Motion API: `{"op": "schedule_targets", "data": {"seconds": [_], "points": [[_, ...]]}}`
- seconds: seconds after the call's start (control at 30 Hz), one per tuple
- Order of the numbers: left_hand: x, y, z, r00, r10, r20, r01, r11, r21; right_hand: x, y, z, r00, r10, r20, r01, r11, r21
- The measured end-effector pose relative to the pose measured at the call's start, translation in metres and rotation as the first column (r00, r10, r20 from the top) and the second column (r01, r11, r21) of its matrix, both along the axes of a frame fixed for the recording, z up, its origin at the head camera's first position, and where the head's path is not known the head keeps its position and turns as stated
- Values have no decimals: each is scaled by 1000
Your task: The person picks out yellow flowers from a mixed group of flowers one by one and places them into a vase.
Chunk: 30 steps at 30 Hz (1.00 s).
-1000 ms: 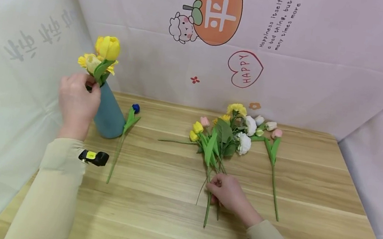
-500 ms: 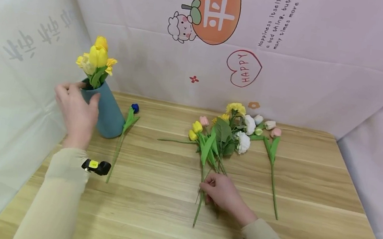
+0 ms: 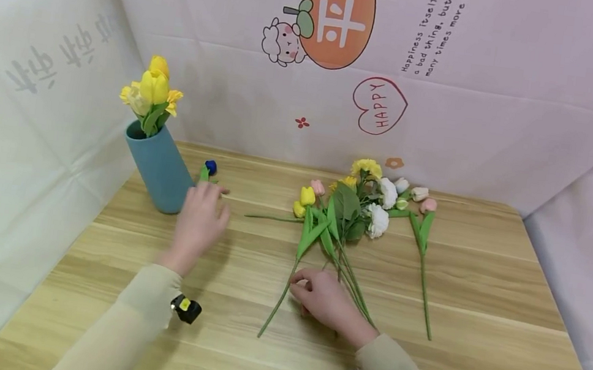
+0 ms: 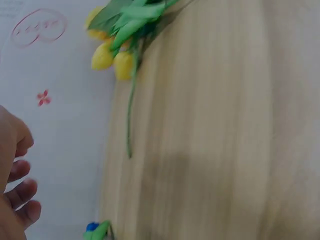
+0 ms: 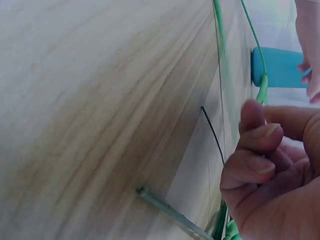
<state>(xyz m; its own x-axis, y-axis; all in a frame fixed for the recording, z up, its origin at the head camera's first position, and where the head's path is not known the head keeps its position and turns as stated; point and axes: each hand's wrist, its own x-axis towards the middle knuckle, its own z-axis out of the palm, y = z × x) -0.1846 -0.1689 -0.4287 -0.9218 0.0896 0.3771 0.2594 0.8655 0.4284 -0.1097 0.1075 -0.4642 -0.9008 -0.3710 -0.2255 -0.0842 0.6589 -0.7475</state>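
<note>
— Shifted the left hand off the vase to about four o'clock of it, above the blue flower; swung the green stem toward nine o'clock with the right hand.

— Holding anything?

— With the left, nothing: fingers loosely apart, touching the blue flower or not, cannot tell. With the right, fingers curled narrow, seemingly pinching that stem, with the loose end at eight o'clock of the hand.

— Why gripped so low?

— Probably to spare the bloom, and to part it from the flower pile at twelve o'clock of that hand.

— Why set the vase at ten o'clock of the table?

— Likely to suit the left hand's reach, well apart from the pile. Holding yellow flowers at its twelve, yet with room left at the rim.

— And why lay the pile at three o'clock of it?

— Perhaps to turn stems, mostly, toward the body for easy grasping.
</note>
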Motion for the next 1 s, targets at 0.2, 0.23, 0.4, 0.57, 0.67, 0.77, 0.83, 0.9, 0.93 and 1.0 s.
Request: {"op": "schedule_targets", "data": {"seconds": [0.2, 0.23, 0.4, 0.57, 0.67, 0.77, 0.83, 0.9, 0.93, 1.0], "points": [[11, 36, -19, 972, -147, 184, 171, 978, -119, 1, 6, -1, 998, 66, -7, -66, 998, -17], [14, 42, -21, 965, -163, 208, 192, 973, -127, 1, 8, -1, 998, 61, -18, -62, 998, -12], [24, 68, -31, 938, -204, 279, 248, 960, -133, -3, 25, 8, 996, 10, -89, -5, 998, 59], [34, 86, -41, 925, -198, 325, 253, 958, -135, -8, 46, 20, 990, -25, -136, 46, 987, 155], [38, 94, -47, 916, -197, 350, 257, 957, -134, -10, 56, 24, 982, -34, -187, 76, 972, 224], [42, 101, -52, 916, -204, 345, 267, 952, -147, -10, 65, 23, 962, -34, -271, 115, 950, 290], [44, 103, -54, 922, -206, 329, 269, 950, -160, -9, 71, 21, 949, -21, -316, 129, 936, 327], [45, 105, -56, 925, -205, 319, 266, 950, -161, -8, 77, 19, 944, -9, -331, 131, 929, 347], [45, 105, -56, 925, -202, 321, 262, 953, -154, -7, 80, 19, 946, -6, -323, 126, 927, 352], [45, 105, -56, 924, -195, 330, 249, 960, -129, -6, 85, 17, 953, 1, -304, 113, 926, 360]]}}
